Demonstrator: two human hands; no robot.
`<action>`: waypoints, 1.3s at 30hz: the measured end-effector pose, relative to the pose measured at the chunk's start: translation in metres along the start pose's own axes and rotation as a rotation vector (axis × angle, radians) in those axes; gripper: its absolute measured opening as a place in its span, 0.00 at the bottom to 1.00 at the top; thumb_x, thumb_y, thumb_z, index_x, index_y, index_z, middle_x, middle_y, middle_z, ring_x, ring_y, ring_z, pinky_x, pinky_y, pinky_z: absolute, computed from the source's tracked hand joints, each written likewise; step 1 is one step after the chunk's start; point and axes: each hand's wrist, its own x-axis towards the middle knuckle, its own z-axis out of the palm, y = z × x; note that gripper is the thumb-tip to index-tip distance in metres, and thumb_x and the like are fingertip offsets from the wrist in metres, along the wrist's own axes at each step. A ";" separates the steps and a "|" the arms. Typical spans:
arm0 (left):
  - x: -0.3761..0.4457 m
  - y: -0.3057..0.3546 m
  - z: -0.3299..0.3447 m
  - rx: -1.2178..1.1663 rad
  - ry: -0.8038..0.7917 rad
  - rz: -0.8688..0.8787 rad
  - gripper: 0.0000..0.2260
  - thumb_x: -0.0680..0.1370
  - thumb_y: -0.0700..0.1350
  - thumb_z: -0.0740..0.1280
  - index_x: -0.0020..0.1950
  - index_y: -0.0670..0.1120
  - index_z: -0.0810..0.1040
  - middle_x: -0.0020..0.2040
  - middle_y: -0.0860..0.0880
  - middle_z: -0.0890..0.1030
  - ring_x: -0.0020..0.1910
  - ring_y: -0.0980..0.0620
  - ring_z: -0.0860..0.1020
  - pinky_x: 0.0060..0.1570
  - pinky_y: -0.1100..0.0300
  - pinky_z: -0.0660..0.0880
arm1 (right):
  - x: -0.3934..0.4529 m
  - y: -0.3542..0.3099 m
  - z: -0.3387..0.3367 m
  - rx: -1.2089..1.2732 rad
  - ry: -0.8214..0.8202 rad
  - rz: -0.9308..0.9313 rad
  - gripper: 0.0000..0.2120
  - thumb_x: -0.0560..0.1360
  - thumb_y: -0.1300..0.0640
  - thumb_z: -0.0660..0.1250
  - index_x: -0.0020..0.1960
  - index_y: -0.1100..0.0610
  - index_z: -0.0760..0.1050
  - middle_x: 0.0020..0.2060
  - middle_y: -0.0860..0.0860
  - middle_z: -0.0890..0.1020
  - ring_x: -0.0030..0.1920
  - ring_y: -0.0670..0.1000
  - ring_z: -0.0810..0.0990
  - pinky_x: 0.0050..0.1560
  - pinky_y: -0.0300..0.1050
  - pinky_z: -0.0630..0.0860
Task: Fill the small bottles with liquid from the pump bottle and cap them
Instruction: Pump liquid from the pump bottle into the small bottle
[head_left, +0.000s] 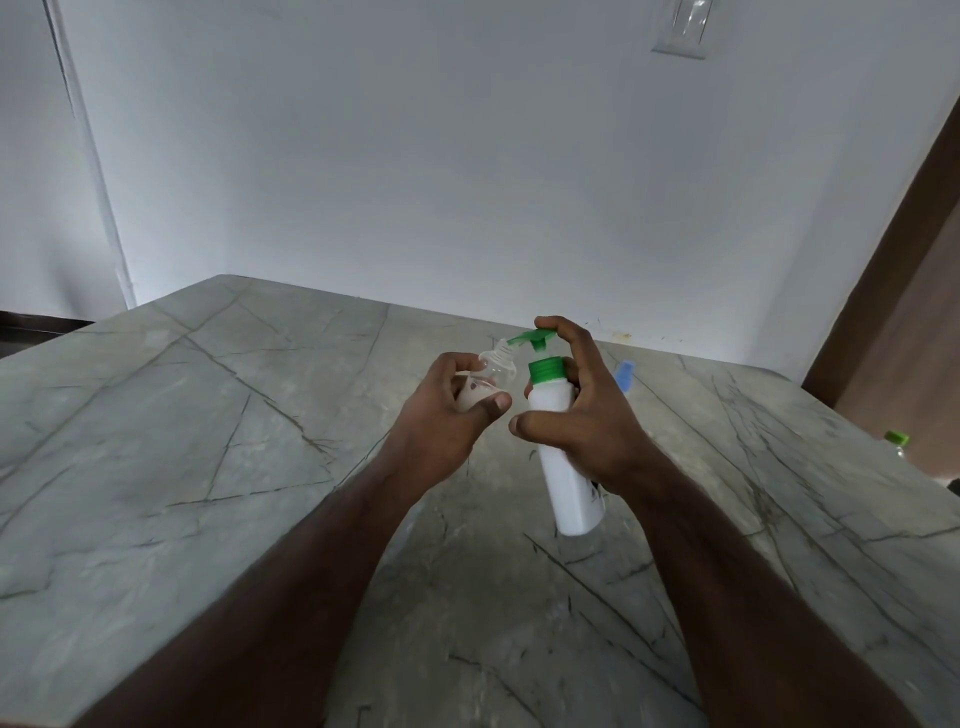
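Note:
My right hand (582, 415) grips a white pump bottle (566, 467) with a green collar and green pump head (532, 339), held above the table and tilted. Its index finger rests on top of the pump head. My left hand (452, 410) holds a small clear bottle (493, 371) with its threaded open neck tilted up toward the pump spout. The spout tip sits right at the small bottle's mouth. The small bottle's lower part is hidden in my fingers.
A grey marbled table (208, 467) spreads below, against a white wall. A blue object (625, 375) lies behind my right hand. A clear bottle with a green cap (897, 439) shows at the right table edge. A brown door frame stands at the right.

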 end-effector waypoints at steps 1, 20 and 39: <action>0.000 0.000 0.000 -0.004 -0.001 -0.003 0.19 0.78 0.51 0.72 0.66 0.53 0.70 0.59 0.53 0.81 0.52 0.56 0.81 0.52 0.57 0.80 | 0.000 0.001 0.000 -0.001 0.001 0.000 0.44 0.64 0.68 0.78 0.70 0.43 0.61 0.55 0.36 0.73 0.45 0.37 0.78 0.40 0.35 0.78; -0.001 0.004 -0.001 -0.032 0.004 -0.006 0.20 0.78 0.50 0.72 0.67 0.53 0.70 0.62 0.51 0.81 0.53 0.57 0.81 0.48 0.63 0.79 | 0.002 0.020 0.013 0.099 0.064 -0.053 0.47 0.63 0.68 0.80 0.72 0.43 0.60 0.63 0.48 0.75 0.54 0.48 0.81 0.50 0.41 0.80; -0.001 0.005 0.002 0.058 0.000 -0.013 0.24 0.78 0.52 0.72 0.71 0.51 0.68 0.68 0.48 0.78 0.59 0.51 0.80 0.57 0.52 0.81 | 0.003 0.029 0.015 0.044 0.105 -0.087 0.47 0.64 0.68 0.78 0.72 0.41 0.58 0.62 0.37 0.71 0.53 0.42 0.79 0.48 0.34 0.78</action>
